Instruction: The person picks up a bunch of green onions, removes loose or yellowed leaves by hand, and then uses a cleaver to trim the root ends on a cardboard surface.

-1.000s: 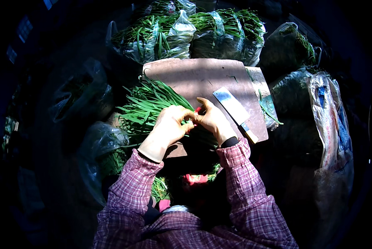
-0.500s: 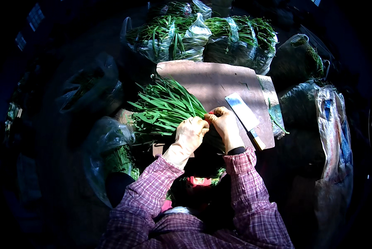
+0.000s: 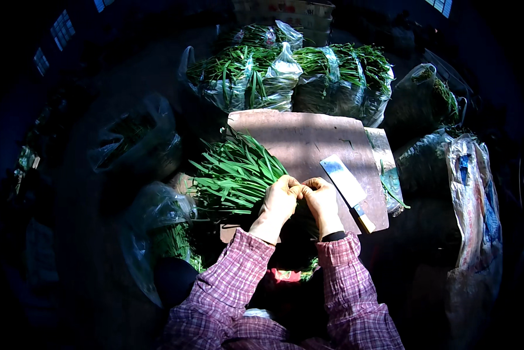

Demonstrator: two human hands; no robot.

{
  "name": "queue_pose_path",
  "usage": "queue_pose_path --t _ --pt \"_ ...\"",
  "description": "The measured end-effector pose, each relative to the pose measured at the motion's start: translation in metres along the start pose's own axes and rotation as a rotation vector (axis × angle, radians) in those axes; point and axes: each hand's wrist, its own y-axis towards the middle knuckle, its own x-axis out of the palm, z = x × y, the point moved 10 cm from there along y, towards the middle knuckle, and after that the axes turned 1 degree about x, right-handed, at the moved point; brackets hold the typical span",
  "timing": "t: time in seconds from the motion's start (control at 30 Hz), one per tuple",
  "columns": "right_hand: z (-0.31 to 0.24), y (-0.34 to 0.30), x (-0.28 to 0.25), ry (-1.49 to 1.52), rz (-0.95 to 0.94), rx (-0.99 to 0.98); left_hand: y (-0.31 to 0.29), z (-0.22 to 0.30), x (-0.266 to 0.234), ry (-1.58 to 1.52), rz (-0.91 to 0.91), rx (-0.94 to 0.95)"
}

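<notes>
A bunch of long flat green leaves, like garlic chives [image 3: 238, 175], lies across the near left part of a reddish-brown board [image 3: 297, 131]. My left hand [image 3: 280, 201] and my right hand [image 3: 323, 201] meet at the bunch's right end, with fingertips pinched together. What lies between the fingertips is hidden. The stems below my hands are lost in shadow. To the right of my right hand a cleaver [image 3: 345, 181] rests on the board, its wooden handle toward me.
Behind the board stand tied plastic bags [image 3: 285, 76] packed with green leaves. A clear bag of greens [image 3: 157, 227] sits at the left, another bag [image 3: 136, 134] farther back. A pale woven sack [image 3: 466, 198] stands at the right. Surroundings are dark.
The view has shifted, so the scene sits lower in the picture. My hands have drawn closer together, fingertips now touching. A bit of red seen between my fingers before is now hidden.
</notes>
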Motion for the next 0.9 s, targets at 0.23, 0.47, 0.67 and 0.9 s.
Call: queue_pose_path --t 0.23,0.47,0.67,0.9 --pt "-0.004 -0.002 0.001 -0.048 0.03 -0.018 -0.005 -0.01 -0.003 0.001 -0.077 -0.11" --pt "-0.01 -0.003 -0.003 -0.152 0.057 -0.044 -0.01 -0.007 -0.004 0.016 -0.109 -0.083" --pt "-0.015 -0.013 -0.013 -0.083 0.128 -0.134 -0.007 -0.019 -0.021 -0.252 0.024 -0.318" --pt "-0.088 -0.081 -0.001 -0.356 0.12 -0.899 0.002 -0.022 -0.025 -0.437 0.071 -0.282"
